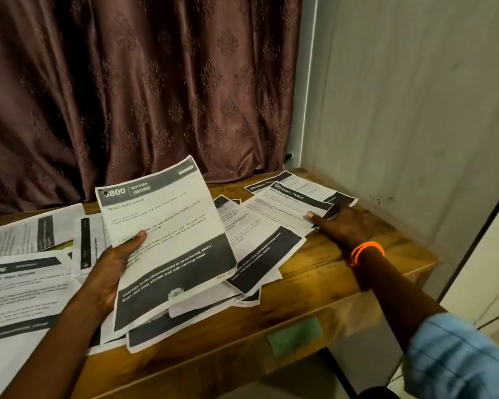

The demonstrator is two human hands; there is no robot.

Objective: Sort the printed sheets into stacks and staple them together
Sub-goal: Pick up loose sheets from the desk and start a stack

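A person stands at a wooden table (323, 272) pushed into a corner, seen from above over their own forearms. Printed sheets are scattered across most of the tabletop, each with dark header and footer bands.

The left hand (114, 266) holds up a stapled set headed "3800 Kitchen – Wash baby bottle" (164, 234). The palm cups the set's left edge from beneath and the thumb presses on the front of the top page, so the fingers are curled round the paper. The set tilts back toward the viewer, its lower edge near the table, with a further page fanning out below it. A small dark mark, possibly a staple, sits at its top left corner.

The right hand (340, 223) reaches to the far right corner of the table and lies on a pair of sheets headed "Dressing Table" (297, 201). Its thumb points along the paper's lower edge; the other fingers are turned away, so how tightly they are curled cannot be told. Orange bangles (366, 251) circle that wrist, and a blue sleeve (461, 355) covers the forearm.

Between the two hands, a loose overlapping heap of pages (257, 243) lies flat. At the left, more sheets (23, 289) spread out, one headed with a number beginning 340. A green sticker (294, 335) is on the table's front edge. Behind hangs a patterned maroon curtain (141, 82); a pale wall panel (401, 110) stands to the right.
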